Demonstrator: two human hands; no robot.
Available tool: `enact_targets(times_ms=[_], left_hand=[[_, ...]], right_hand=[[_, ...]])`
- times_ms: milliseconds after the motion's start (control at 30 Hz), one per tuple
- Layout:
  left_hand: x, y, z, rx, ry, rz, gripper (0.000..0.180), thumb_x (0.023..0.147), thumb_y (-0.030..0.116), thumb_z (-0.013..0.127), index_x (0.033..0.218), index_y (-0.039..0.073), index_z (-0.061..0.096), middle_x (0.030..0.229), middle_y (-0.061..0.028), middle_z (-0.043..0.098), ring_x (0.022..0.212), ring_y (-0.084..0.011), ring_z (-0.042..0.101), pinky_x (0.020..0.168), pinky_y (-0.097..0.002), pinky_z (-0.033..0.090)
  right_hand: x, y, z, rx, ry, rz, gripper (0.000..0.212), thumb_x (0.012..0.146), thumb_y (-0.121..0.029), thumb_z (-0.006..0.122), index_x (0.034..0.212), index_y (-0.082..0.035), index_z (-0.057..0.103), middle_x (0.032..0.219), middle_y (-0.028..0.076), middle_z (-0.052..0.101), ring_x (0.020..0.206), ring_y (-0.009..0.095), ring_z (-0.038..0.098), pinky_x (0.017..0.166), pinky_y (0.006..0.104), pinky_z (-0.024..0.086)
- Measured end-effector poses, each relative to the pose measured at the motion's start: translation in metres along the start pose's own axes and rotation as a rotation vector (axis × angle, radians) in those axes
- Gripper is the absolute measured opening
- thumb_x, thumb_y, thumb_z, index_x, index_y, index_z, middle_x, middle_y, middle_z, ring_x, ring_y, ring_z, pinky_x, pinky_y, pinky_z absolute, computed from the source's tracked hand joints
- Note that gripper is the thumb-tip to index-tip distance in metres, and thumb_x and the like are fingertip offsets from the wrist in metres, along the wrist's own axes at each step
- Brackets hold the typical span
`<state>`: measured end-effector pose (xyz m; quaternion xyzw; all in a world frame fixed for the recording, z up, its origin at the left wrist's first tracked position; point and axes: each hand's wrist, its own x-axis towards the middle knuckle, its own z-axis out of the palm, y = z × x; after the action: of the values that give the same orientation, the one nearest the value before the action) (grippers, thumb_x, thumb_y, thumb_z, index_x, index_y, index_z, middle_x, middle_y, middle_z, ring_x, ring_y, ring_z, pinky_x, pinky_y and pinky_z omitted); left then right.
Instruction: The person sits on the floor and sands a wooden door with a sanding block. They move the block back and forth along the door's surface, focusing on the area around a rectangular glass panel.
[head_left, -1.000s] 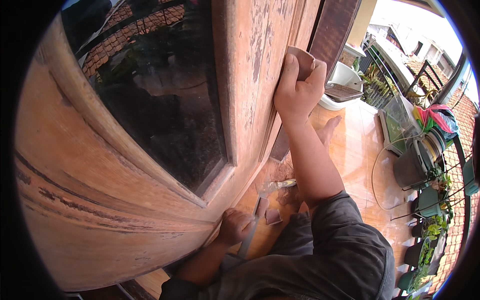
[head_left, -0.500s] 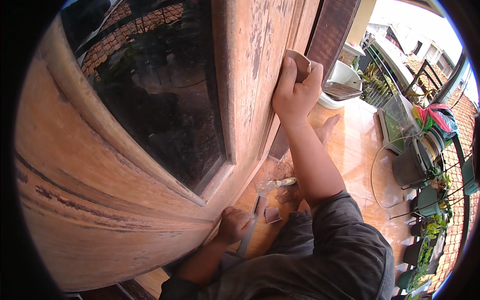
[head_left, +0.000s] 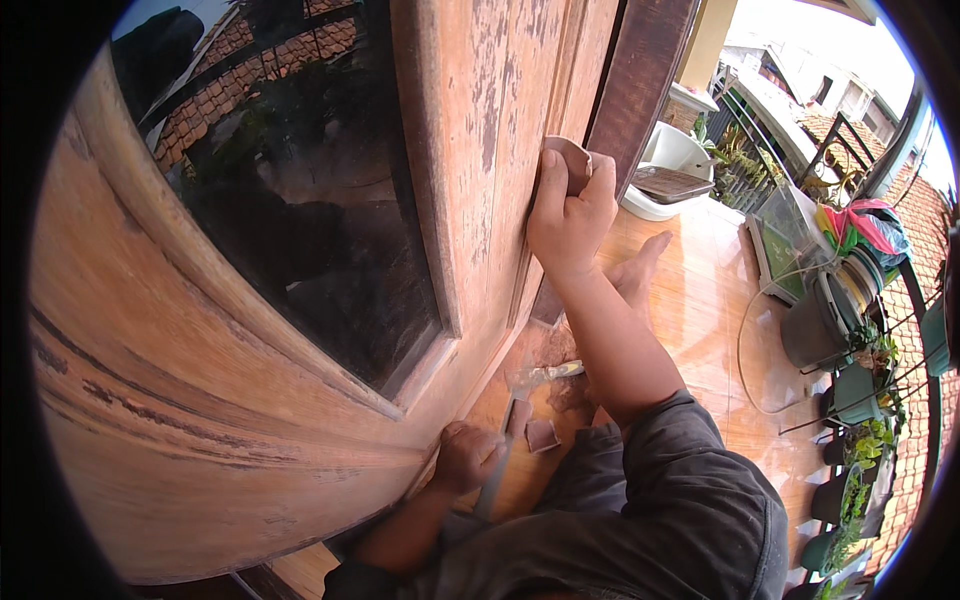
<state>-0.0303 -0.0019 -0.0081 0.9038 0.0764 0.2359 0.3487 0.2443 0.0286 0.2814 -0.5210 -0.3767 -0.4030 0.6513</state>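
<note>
A wooden door [head_left: 490, 200] with worn, patchy dark finish and a dark glass pane [head_left: 310, 230] fills the left and centre. My right hand [head_left: 572, 215] pinches a folded brown piece of sandpaper [head_left: 572, 163] and presses it to the moulding along the door's far edge. Lower down, my left hand [head_left: 467, 458] is closed at the door's near edge, its fingers wrapped against the wood and partly hidden. On the floor by that hand lie two more sandpaper pieces, one narrow [head_left: 519, 417] and one squarish [head_left: 542, 435], and a putty knife [head_left: 548, 373].
Brown dust spreads over the tiled floor [head_left: 700, 330] near the putty knife. Beyond the dark door frame [head_left: 640, 90] stands a white tub [head_left: 670, 165] with a tray on it. Along the right are a grey bucket [head_left: 815, 325], a hose and several potted plants [head_left: 860, 440].
My right hand has slid down the moulding toward me with the sandpaper. The view has shifted slightly; my left hand stays at the door's edge.
</note>
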Motion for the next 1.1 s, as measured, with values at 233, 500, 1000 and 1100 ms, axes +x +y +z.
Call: enact_targets(times_ms=[233, 500, 1000, 1100], left_hand=[[0.003, 0.001, 0.002, 0.073, 0.032, 0.047, 0.013, 0.089, 0.021, 0.077, 0.098, 0.011, 0.078, 0.095, -0.0082, 0.079, 0.094, -0.0289, 0.074, 0.1, -0.048, 0.048], [0.0, -0.001, 0.002, 0.03, 0.069, 0.058, 0.012, 0.089, 0.019, 0.078, 0.098, 0.011, 0.078, 0.094, -0.0074, 0.079, 0.094, -0.0285, 0.074, 0.1, -0.0474, 0.048], [-0.002, -0.002, 0.003, 0.081, 0.049, 0.074, 0.014, 0.09, 0.023, 0.078, 0.098, 0.012, 0.078, 0.092, -0.0085, 0.077, 0.092, -0.0297, 0.072, 0.101, -0.0483, 0.047], [-0.003, -0.003, 0.003, 0.069, 0.044, 0.075, 0.014, 0.09, 0.023, 0.078, 0.098, 0.011, 0.078, 0.092, -0.0085, 0.077, 0.093, -0.0296, 0.073, 0.102, -0.0486, 0.047]], right_hand=[[0.176, -0.023, 0.043, 0.011, 0.1, -0.172, 0.019, 0.103, -0.015, 0.066, 0.1, 0.002, 0.059, 0.093, 0.031, 0.067, 0.09, 0.051, 0.067, 0.076, 0.0521, 0.051], [0.028, -0.009, 0.009, 0.032, 0.016, 0.055, 0.02, 0.103, -0.015, 0.071, 0.102, 0.0, 0.059, 0.077, 0.018, 0.07, 0.065, 0.024, 0.071, 0.06, 0.036, 0.053], [0.102, -0.02, 0.021, -0.043, 0.016, -0.063, 0.024, 0.104, -0.023, 0.07, 0.109, -0.002, 0.06, 0.086, 0.024, 0.074, 0.075, 0.043, 0.075, 0.067, 0.0475, 0.056], [0.054, -0.01, 0.011, 0.011, -0.014, 0.001, 0.024, 0.104, -0.021, 0.071, 0.105, 0.0, 0.059, 0.081, 0.022, 0.07, 0.07, 0.039, 0.073, 0.064, 0.0443, 0.055]])
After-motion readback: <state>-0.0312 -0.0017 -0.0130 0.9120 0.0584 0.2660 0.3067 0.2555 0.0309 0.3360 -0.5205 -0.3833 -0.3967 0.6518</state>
